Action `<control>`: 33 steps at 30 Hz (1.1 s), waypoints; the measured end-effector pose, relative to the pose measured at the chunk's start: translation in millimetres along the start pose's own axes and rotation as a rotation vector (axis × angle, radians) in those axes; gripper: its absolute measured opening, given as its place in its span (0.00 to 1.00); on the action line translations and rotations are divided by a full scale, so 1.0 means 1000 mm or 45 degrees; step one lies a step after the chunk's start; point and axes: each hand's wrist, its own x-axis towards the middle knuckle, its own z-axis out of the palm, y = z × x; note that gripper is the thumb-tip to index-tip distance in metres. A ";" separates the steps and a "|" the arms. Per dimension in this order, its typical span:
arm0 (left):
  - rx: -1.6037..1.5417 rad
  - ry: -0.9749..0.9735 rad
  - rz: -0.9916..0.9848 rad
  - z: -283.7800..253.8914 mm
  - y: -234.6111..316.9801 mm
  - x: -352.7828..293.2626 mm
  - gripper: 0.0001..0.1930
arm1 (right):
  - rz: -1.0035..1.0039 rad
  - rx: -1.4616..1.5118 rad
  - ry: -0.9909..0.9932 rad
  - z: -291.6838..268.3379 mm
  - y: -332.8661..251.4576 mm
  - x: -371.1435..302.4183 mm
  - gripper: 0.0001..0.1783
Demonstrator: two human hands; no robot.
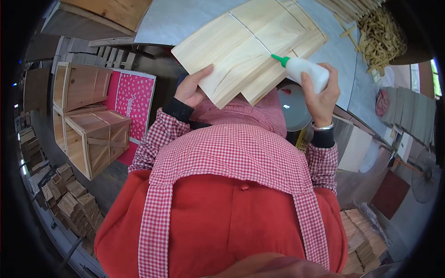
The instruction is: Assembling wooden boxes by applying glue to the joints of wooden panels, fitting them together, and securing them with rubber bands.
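Note:
My right hand [322, 95] is wrapped round a white squeeze bottle [307, 70] with a green nozzle, tilted with its tip pointing left. The tip meets a thin white line running across the pale wooden board [218, 51], perhaps glue in a groove. My left hand [192, 88] grips the board's near left edge, thumb on top and fingers hidden beneath. More pale boards [266, 85] lie under or against this one, overlapping at its right side; how many I cannot tell. They rest partly on the table's near edge, over my lap.
A grey-white table [181, 21] runs beyond the boards, with a wooden box [92, 18] at its far left. Thin wooden pieces [380, 37] are heaped at the far right. A round basin [295, 109] stands below the bottle. Wooden crates [97, 134] and a pink patterned panel [134, 102] are left.

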 end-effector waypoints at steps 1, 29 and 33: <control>0.005 0.006 -0.006 0.003 0.002 0.003 0.30 | 0.002 -0.004 0.014 -0.005 0.003 -0.003 0.22; 0.058 -0.042 0.013 0.019 0.022 -0.010 0.27 | 0.704 0.729 0.581 0.004 0.068 0.019 0.16; 0.025 -0.093 0.006 0.019 0.023 -0.012 0.28 | 0.726 0.761 0.394 0.003 0.044 -0.001 0.19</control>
